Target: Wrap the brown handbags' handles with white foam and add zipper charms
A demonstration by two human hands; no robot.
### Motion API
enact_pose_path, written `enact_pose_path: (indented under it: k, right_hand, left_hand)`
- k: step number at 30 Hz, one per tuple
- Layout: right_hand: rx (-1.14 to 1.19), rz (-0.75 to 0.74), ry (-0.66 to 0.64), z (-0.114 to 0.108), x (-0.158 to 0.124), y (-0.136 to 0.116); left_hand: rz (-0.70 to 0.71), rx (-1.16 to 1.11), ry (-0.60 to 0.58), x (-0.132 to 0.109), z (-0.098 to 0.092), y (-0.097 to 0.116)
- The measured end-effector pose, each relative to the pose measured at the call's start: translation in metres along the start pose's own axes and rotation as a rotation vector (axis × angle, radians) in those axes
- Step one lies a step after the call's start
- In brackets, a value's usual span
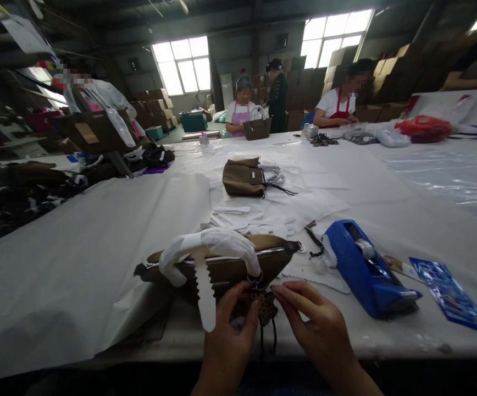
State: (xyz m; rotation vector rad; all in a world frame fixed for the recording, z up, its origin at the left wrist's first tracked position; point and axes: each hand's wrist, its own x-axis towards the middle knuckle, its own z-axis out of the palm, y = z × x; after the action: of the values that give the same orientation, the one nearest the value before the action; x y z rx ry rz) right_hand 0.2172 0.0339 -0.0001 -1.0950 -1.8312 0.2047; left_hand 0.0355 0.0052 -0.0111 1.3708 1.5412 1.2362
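Left hand (pixel 231 325): leopard-print charm (pixel 267 308) pinched by edge, below handle (pixel 230 240) of brown bag (pixel 275 264) on tabletop (pixel 370 192). Right hand (pixel 320 318): held just beside charm, fingertips (pixel 280 291) nearly together; grip cannot be told. Bag best steadied, cords (pixel 275 333) best kept untangled.

We see a big, dim room (pixel 230 33) with a dark wall (pixel 232 52) at the back. Bright light comes in through its big windows (pixel 199 69). Brown boxes (pixel 155 107) stand in piles near them. A wide white desk (pixel 366 203) stretches out before us. The roof (pixel 110 16) seems to have beams, but it is dark.
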Motion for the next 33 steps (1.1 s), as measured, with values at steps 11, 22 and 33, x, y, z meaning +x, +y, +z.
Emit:
enact_pose_path:
  k: [11, 22, 33]
  right_hand:
    - [-0.142, -0.199, 0.0, 0.004, 0.014, 0.0]
    - [0.727, 0.353, -0.306, -0.002, 0.014, -0.016]
    - [0.977, 0.648, -0.261, 0.006, 0.01, -0.013]
  left_hand:
    - [0.321, 0.122, 0.133, 0.027, -0.009, 0.026]
    - [0.575, 0.136, 0.09, 0.003, -0.011, 0.043]
    - [0.295, -0.043, 0.16, 0.004, -0.01, 0.014]
